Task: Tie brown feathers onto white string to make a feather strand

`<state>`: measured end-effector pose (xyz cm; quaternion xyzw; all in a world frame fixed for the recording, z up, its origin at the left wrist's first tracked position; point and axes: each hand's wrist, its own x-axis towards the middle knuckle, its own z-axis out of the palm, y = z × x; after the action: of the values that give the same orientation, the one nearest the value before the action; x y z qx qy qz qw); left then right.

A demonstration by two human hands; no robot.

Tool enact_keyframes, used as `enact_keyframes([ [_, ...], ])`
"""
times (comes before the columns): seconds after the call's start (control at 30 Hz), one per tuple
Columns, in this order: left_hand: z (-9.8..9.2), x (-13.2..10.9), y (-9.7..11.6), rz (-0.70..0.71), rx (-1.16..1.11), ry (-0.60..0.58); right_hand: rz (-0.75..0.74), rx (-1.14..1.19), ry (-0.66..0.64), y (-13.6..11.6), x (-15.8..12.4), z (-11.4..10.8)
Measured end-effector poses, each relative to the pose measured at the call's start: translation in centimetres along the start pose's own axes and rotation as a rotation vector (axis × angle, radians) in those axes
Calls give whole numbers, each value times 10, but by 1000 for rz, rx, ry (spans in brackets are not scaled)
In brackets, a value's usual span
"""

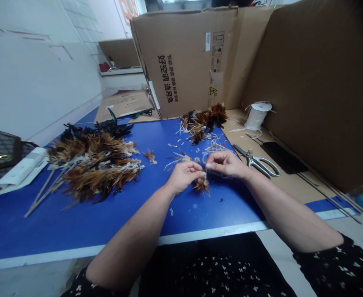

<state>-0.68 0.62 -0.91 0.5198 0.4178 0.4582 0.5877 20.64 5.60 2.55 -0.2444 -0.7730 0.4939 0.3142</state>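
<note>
A small tuft of brown feathers (201, 186) hangs below the fingertips of my left hand (186, 175), which pinches it near its base. My right hand (226, 164) is closed in a pinch just to the right, on a thin white string (206, 170) that runs to the tuft. The two sets of fingertips are almost touching. Loose pale feathers (181, 157) lie on the blue tabletop just beyond my hands. One more small feather tuft (150, 156) rests to their left.
Bundles of brown and black feathers on sticks (97, 165) cover the left side. Another feather pile (204, 119) lies at the back. Scissors (258, 161), a white string spool (258, 115) and a black flat object (283, 157) sit at right. Cardboard (193, 62) walls the back and right.
</note>
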Motion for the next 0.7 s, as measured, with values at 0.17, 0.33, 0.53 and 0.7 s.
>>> enact_keyframes([
  [0.17,4,-1,-8,-4,23,-88,-173,-195,-3,2,3,12],
  [0.33,1,2,-11,76,-36,-49,-321,-357,337,2,5,19],
  [0.53,-5,8,-15,134,-159,76,-342,-402,315,-8,-1,8],
  [0.7,-6,7,-14,163,-150,66,-262,-458,134,-3,-1,12],
])
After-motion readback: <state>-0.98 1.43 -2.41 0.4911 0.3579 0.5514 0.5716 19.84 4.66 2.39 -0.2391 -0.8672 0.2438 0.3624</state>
